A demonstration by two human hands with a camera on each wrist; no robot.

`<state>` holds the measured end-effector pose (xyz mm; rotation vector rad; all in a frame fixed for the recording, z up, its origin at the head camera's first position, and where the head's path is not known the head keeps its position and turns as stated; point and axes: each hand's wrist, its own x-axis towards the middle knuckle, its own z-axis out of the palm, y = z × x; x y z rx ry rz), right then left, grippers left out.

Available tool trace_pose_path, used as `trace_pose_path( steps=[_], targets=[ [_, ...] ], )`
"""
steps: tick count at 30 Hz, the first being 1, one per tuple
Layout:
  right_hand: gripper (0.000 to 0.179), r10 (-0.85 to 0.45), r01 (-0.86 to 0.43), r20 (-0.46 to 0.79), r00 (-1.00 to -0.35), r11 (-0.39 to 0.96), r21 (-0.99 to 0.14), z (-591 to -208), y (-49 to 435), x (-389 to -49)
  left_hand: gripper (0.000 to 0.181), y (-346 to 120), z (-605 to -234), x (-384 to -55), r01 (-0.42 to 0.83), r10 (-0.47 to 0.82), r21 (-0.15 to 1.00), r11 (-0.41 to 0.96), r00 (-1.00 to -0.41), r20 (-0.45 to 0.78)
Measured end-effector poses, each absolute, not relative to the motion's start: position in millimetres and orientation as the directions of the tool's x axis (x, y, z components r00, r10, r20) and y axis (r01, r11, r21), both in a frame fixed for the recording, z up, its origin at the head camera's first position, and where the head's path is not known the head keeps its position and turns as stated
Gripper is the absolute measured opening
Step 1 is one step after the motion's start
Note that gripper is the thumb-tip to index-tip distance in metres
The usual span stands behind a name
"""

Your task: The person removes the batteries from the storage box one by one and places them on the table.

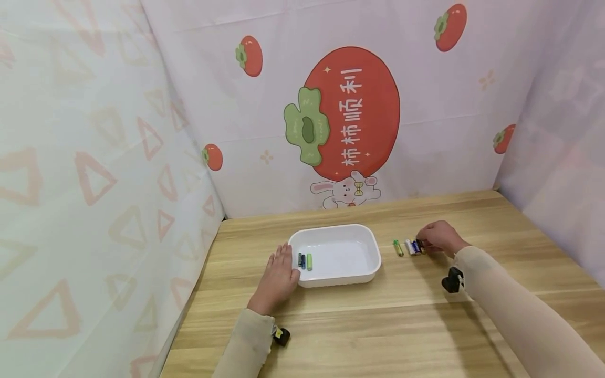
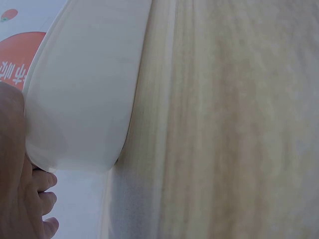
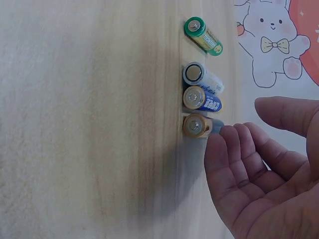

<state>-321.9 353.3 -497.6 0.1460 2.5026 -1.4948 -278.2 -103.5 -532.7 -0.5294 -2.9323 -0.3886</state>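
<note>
A white tray [image 1: 337,258] stands on the table, with two dark batteries [image 1: 301,261] and a light green battery [image 1: 309,262] lying at its left end. My left hand [image 1: 278,275] rests against the tray's left end, its fingers extended along the side. To the tray's right lie a green battery [image 3: 203,36], a white battery [image 3: 202,78], a blue battery [image 3: 202,98] and a gold-ended battery [image 3: 199,126]. My right hand [image 1: 440,237] is beside the gold-ended one, fingers loosely bent and thumb apart. Its fingertips are close to that battery; contact is unclear.
The wooden table [image 1: 350,331] meets a printed cloth backdrop [image 1: 264,115] at the back. More cloth hangs at the left and right sides. A black wrist camera [image 1: 452,280] sits at the right cuff and another wrist camera [image 1: 281,336] at the left.
</note>
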Motion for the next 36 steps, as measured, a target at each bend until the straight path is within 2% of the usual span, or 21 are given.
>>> trace_pose_path(
  steps=[13,36],
  targets=[
    [0.044,-0.095,0.139,-0.195,-0.976,0.417,-0.898,-484,341,-327,0.065,-104,-531,-278,0.366,0.331,0.223,0.904,-0.927,0.178],
    [0.032,-0.134,0.098,-0.164,-0.977,0.402,-0.910,-471,269,-337,0.064,-104,-532,-275,0.367,0.334,0.216,0.905,-0.926,0.174]
  ],
)
